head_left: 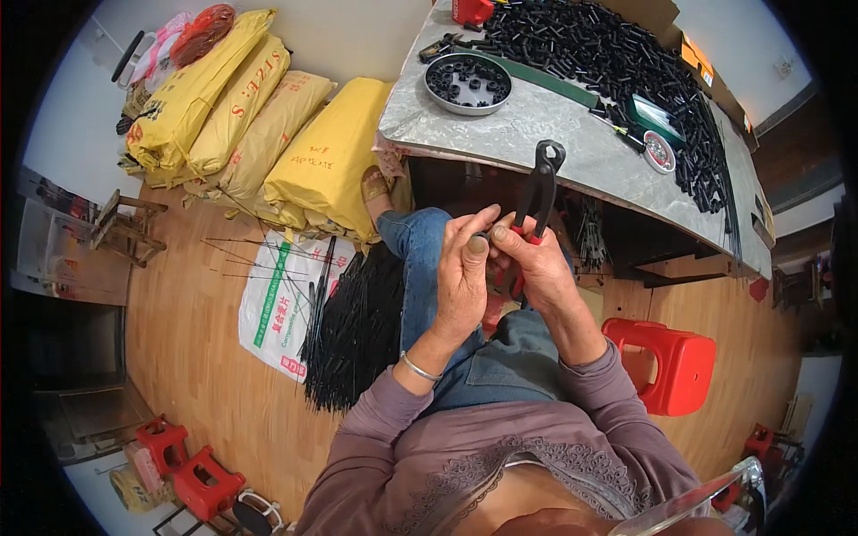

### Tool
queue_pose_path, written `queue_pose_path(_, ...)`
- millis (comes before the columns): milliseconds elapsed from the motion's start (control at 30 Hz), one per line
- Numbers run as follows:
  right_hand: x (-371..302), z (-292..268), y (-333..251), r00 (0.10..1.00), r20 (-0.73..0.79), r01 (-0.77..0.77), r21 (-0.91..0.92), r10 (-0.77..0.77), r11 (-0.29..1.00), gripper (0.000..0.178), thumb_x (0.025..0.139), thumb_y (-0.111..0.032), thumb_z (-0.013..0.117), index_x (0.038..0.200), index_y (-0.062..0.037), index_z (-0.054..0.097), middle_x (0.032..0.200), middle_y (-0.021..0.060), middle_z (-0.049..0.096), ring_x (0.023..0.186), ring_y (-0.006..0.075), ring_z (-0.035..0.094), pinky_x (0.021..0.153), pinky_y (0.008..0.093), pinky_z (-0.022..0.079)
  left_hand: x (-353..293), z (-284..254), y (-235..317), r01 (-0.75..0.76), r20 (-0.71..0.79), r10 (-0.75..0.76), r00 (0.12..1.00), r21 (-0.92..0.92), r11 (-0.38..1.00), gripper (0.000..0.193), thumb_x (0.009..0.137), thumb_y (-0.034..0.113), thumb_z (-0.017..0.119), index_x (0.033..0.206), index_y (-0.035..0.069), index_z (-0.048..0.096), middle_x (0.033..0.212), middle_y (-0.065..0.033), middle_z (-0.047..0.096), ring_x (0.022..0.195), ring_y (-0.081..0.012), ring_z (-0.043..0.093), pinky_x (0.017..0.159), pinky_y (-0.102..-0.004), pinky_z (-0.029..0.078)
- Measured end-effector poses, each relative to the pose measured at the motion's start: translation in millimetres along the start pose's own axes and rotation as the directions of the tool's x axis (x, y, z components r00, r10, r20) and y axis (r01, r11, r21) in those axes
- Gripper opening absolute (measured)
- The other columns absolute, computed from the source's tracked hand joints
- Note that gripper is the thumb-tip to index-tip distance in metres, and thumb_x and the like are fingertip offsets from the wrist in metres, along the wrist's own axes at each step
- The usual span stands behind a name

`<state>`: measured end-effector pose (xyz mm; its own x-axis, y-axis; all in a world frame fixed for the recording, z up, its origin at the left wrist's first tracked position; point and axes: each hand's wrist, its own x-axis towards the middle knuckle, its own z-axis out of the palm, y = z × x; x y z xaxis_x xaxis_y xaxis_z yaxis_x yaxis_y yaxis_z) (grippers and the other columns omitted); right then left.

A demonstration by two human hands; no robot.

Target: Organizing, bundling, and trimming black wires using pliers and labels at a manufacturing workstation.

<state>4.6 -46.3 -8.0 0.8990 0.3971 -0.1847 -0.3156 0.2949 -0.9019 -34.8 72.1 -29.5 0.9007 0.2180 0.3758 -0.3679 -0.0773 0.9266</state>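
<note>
In front of my lap, my right hand [550, 275] is wrapped round a pair of pliers [539, 189] with red handles and black jaws. The jaws point up and away from me, toward the table edge, with nothing visible between them. Close beside it, my left hand [462, 279] has thumb and fingers pinched together, touching or nearly touching the right fingertips. A small dark piece [483, 237] shows at the left fingertips; its kind is too small to make out. Part of the plier handles is hidden behind my right fingers.
A grey table [402, 121] ahead bears a round metal dish [474, 110] of small black rings and a heap of short black tubes [572, 40]. Left are yellow sacks [317, 147], a white bag [259, 308] and thin black rods [353, 330]. A red stool [690, 371] stands right.
</note>
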Motion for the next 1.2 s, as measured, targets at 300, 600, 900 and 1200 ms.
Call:
queue_pose_path(300,0.8,-3.8,0.8,0.999,0.037,-0.041,0.052,0.039,0.998,0.014,0.086,-0.018,0.068,0.082,-0.0064,0.061,0.068,-0.0021,0.054,0.06,0.0074,0.048,0.055,0.0225,0.039,-2.3,0.4,5.9,0.097,0.042,-0.093,0.995,-0.093,0.991,0.049,0.1,0.04,0.037,0.123,0.002,0.056,0.11,-0.0082,0.048,0.088,-0.0129,0.053,0.078,-0.0249,0.046)
queue_pose_path(600,-25.6,24.1,4.4,0.972,-0.029,0.211,-0.339,-0.235,0.917,0.022,0.09,-0.013,0.058,0.106,0.0015,0.062,0.074,-0.0006,0.058,0.063,0.0034,0.047,0.054,0.0213,0.039,-0.7,-5.4,3.8,0.245,0.012,-0.25,0.968,-0.252,0.936,0.059,0.1,0.048,0.031,0.12,-0.001,0.056,0.099,-0.0067,0.057,0.088,-0.0112,0.054,0.075,-0.021,0.042)
queue_pose_path(900,-35.3,-2.8,-55.3,0.868,0.397,-0.192,-0.288,0.299,0.938,0.034,0.095,-0.011,0.051,0.126,0.0021,0.046,0.098,0.0108,0.063,0.072,0.0124,0.06,0.063,0.027,0.052,11.5,-17.2,1.7,0.408,-0.008,-0.466,0.885,-0.473,0.781,0.065,0.099,0.053,0.03,0.082,0.0,0.064,0.052,0.0033,0.044,0.047,-0.0032,0.037,0.045,-0.02,0.029)
queue_pose_path(1200,-52.3,-26.0,-72.0,0.659,0.425,-0.484,-0.391,0.62,0.783,0.039,0.094,-0.015,0.054,0.126,0.0038,0.043,0.113,0.0163,0.06,0.087,0.0204,0.064,0.074,0.0332,0.056,15.3,-10.8,9.0,0.443,0.034,-0.47,0.882,-0.399,0.803,0.072,0.098,0.057,0.028,0.072,0.0,0.064,0.053,0.0023,0.05,0.046,-0.0033,0.04,0.043,-0.0188,0.029)
